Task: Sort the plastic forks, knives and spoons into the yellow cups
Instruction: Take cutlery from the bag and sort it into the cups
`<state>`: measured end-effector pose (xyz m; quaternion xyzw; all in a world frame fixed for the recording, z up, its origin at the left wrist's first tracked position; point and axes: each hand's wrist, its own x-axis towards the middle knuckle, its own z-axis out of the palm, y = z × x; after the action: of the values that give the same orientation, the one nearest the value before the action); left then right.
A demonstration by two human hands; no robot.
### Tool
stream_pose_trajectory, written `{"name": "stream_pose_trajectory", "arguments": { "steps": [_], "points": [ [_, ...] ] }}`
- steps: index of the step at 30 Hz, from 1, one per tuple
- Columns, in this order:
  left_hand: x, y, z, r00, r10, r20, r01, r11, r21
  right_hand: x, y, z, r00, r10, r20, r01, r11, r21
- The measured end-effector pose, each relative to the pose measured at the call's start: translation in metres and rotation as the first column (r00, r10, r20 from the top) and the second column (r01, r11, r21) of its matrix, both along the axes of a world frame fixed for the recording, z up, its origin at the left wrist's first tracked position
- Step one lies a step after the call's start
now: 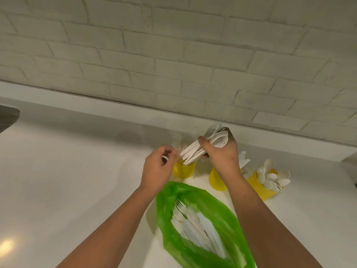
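The right hand [220, 153] grips a bundle of white cutlery [195, 151] above the yellow cup of forks [183, 171], while the left hand [159, 169] pinches one white piece [165, 158] in its fingers.

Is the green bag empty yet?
Not empty. The green bag lies flat on the counter with white forks and knives showing inside it.
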<state>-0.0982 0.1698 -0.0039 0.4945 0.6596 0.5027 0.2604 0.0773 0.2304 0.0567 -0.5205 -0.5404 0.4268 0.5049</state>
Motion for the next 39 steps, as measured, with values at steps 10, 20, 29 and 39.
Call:
{"name": "stream_pose_trajectory", "arguments": {
  "steps": [10, 20, 29, 39],
  "points": [
    [-0.015, 0.007, -0.031, 0.87, -0.246, -0.427, 0.177, 0.965, -0.196, -0.019, 0.014, -0.022, 0.914, 0.017, 0.406, -0.1, 0.978, 0.183],
    [-0.014, 0.015, -0.034, 0.901, -0.223, -0.372, 0.19, 0.974, -0.123, -0.025, 0.019, -0.048, 0.743, 0.022, 0.668, -0.228, 0.948, 0.222],
    [-0.002, 0.017, 0.019, 0.966, -0.129, -0.224, 0.182, 0.956, 0.231, -0.021, 0.017, -0.06, 0.506, -0.153, 0.849, -0.206, 0.934, 0.291],
    [-0.005, 0.029, -0.005, 0.948, -0.129, -0.291, 0.185, 0.968, 0.173, -0.007, 0.001, -0.058, 0.439, -0.188, 0.879, -0.333, 0.874, 0.353]
  ]
}}
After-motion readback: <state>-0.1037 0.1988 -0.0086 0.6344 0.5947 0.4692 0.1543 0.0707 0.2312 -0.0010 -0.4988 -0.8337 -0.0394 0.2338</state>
